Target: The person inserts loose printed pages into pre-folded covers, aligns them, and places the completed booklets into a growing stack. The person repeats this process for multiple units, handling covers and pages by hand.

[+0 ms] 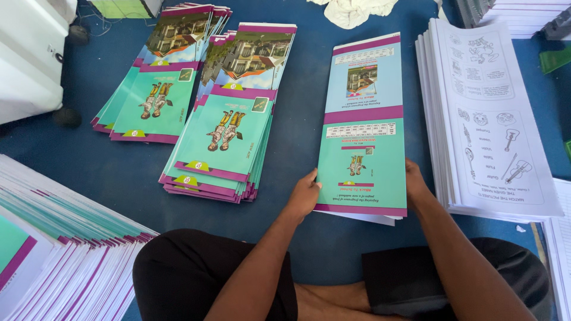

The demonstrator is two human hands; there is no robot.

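Between my knees on the blue mat (107, 172) lies an opened booklet cover (363, 154), glossy teal and purple card over white sheets; my left hand (304, 196) grips its lower left edge, fingertips tucked under and hidden; my right hand (414, 183) clamps the lower right edge, thumb side unclear; finished stacks (220, 142) sit left, printed white pages (493, 119) right, partly cut off.

Teal booklet stacks (220, 142) on blue floor (107, 172); white printed sheets (493, 119) right; crumpled cloth (357, 10) above.
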